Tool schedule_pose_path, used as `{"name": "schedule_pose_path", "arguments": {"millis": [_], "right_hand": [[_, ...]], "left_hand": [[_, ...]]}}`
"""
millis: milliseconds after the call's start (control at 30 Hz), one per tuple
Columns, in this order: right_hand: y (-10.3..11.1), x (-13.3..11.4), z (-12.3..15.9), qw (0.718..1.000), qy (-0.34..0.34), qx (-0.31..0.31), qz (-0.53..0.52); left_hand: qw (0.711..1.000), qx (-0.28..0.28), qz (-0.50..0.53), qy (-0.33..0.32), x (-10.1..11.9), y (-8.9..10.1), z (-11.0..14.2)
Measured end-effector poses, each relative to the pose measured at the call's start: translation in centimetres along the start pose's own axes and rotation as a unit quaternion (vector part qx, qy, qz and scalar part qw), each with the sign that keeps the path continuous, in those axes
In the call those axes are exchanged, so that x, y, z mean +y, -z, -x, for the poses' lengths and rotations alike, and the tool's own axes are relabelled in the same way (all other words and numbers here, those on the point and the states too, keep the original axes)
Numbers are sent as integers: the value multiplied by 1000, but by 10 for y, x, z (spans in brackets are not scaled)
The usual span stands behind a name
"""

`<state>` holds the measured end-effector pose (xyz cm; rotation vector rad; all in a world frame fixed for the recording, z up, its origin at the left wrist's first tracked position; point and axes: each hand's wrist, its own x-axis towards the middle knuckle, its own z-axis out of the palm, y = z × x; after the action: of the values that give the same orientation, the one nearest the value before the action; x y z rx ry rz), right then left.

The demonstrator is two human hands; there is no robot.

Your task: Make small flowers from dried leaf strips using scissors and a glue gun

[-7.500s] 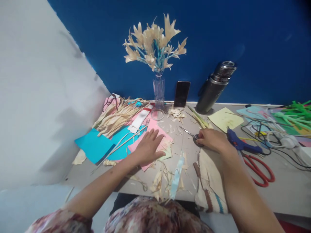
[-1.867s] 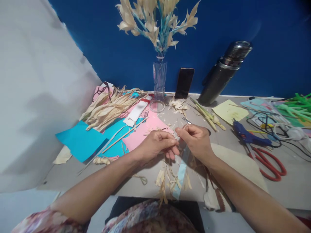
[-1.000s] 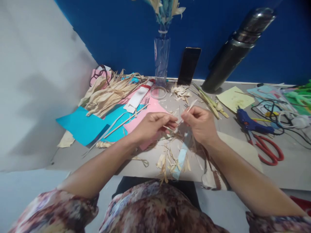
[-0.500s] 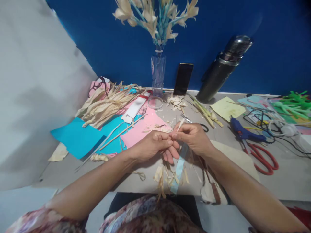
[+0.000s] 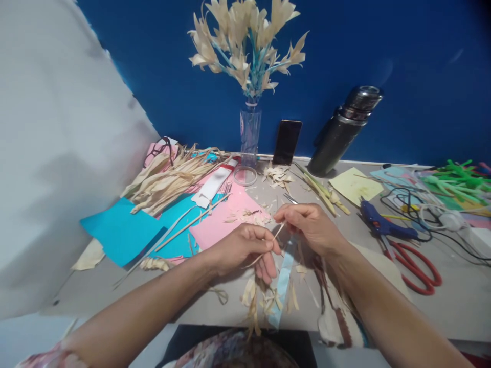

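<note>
Between my hands runs a thin, pale strip of dried husk point(image 5: 279, 231). My left hand point(image 5: 251, 250) pinches it between thumb and forefinger, its other fingers curled loosely below. My right hand point(image 5: 310, 225) pinches the strip's upper end near the thumb and fingertips. Under my hands lie husk scraps point(image 5: 251, 301) and a light blue paper strip point(image 5: 285, 278). The tips of small scissors point(image 5: 290, 198) show just beyond my right hand; the rest of them is hidden behind it.
Dried husks point(image 5: 172, 176) lie at left beside blue paper point(image 5: 118, 230) and pink paper point(image 5: 215, 220). A bottle point(image 5: 250, 135) of husk flowers, a phone point(image 5: 287, 143) and a leaning flask point(image 5: 341, 135) stand at the back. A glue gun point(image 5: 383, 222) and red-handled scissors point(image 5: 416, 266) lie at right.
My hands have drawn slightly apart, so the strip now shows stretched between them. The view has tilted up, showing more of the flowers.
</note>
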<state>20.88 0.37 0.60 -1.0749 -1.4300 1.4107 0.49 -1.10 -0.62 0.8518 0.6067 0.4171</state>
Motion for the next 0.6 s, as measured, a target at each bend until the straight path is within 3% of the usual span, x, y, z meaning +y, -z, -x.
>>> {"name": "schedule_pose_path", "arguments": {"millis": [167,400,533,600], "right_hand": [[-3,0,1,999,-6,-5,41],[-8,5,-2,993,-45,35,-102],[-7,6,-3,993,-54,21,-101],[-7,7,-2,993,-43,50,-100]], "left_hand": [[1000,-6,20,-4,-1,-3,0],[999,28,23,-40,1,-1,-2],[998,46,16,-50,1,0,-1],[996,67,11,-63,1,0,-1]]}}
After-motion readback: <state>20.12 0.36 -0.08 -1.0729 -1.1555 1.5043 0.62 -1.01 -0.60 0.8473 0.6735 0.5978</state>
